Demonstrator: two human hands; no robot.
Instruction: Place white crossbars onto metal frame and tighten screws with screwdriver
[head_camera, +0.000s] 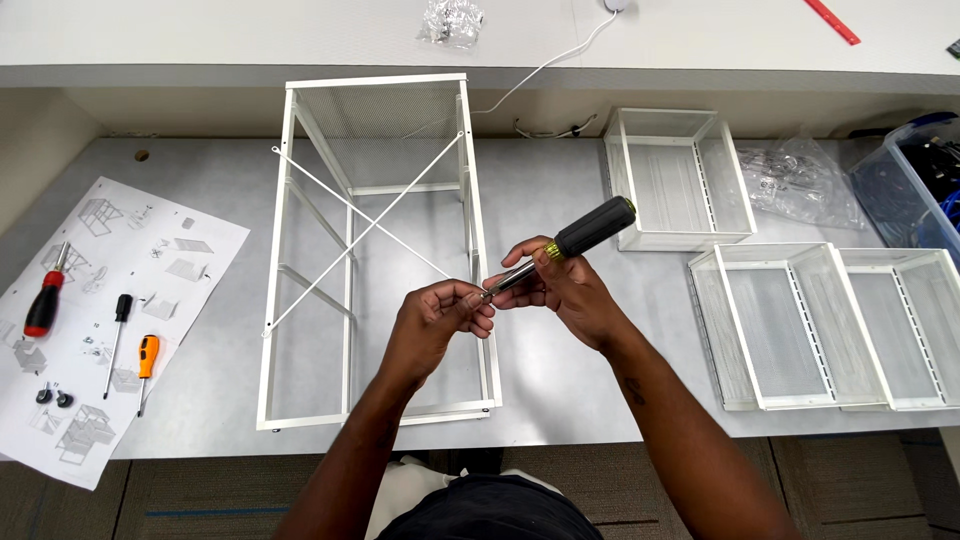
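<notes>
In the head view, a big screwdriver with a fat black handle and a yellow ring (580, 236) is held in the right hand (565, 290). The right hand is closed around the metal shaft, just below the handle, and the handle sticks up and away to the right. The tip of the tool is pinched by the fingers of the left hand (440, 312), which are curled shut on it; whether a small bit or screw is held there too cannot be told. The tool is held up in the air between the two hands, over the right side rail of a tall white metal wire frame with crossed thin rods (372, 250), which is lying flat on the grey table (560, 370). The screwdriver looks hard and stiff, and a bit heavy at the handle end. The handle looks grippy, so it is best held there; the shiny shaft looks smooth and slippery. On the left, a white paper sheet with drawings (105, 320) is seen, and on it are laid a red-handled screwdriver (46, 295), a thin black screwdriver (118, 335) and a small orange screwdriver (147, 362). On the right, white mesh baskets (790, 330) are set out, with another white basket (675, 180) and a clear plastic bag of small parts (800, 175) behind them.
</notes>
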